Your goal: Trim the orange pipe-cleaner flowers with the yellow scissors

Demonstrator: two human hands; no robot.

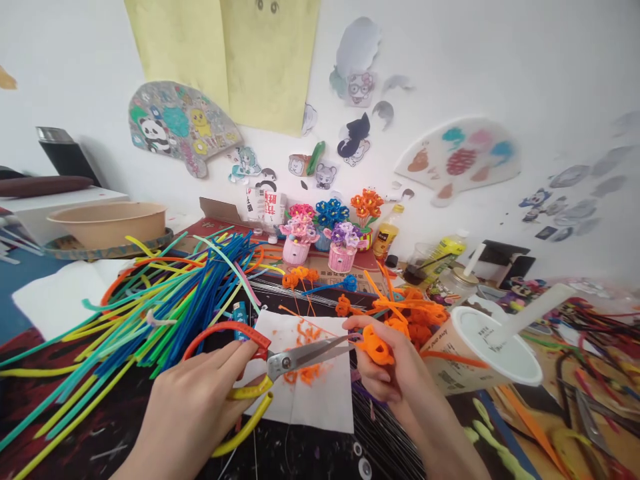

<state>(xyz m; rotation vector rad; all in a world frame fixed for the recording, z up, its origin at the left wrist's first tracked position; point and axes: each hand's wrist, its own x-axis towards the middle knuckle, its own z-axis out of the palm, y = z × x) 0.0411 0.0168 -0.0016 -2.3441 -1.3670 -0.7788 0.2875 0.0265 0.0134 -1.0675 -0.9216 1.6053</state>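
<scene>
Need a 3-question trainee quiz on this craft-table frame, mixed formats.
1. Multiple choice: the left hand holds A) a glue bottle, B) scissors, C) a pen.
2. True or false: the right hand grips a blue piece.
3. Fill in: the orange clippings lie on a white ____.

Key:
1. B.
2. False: it grips an orange piece.
3. paper.
</scene>
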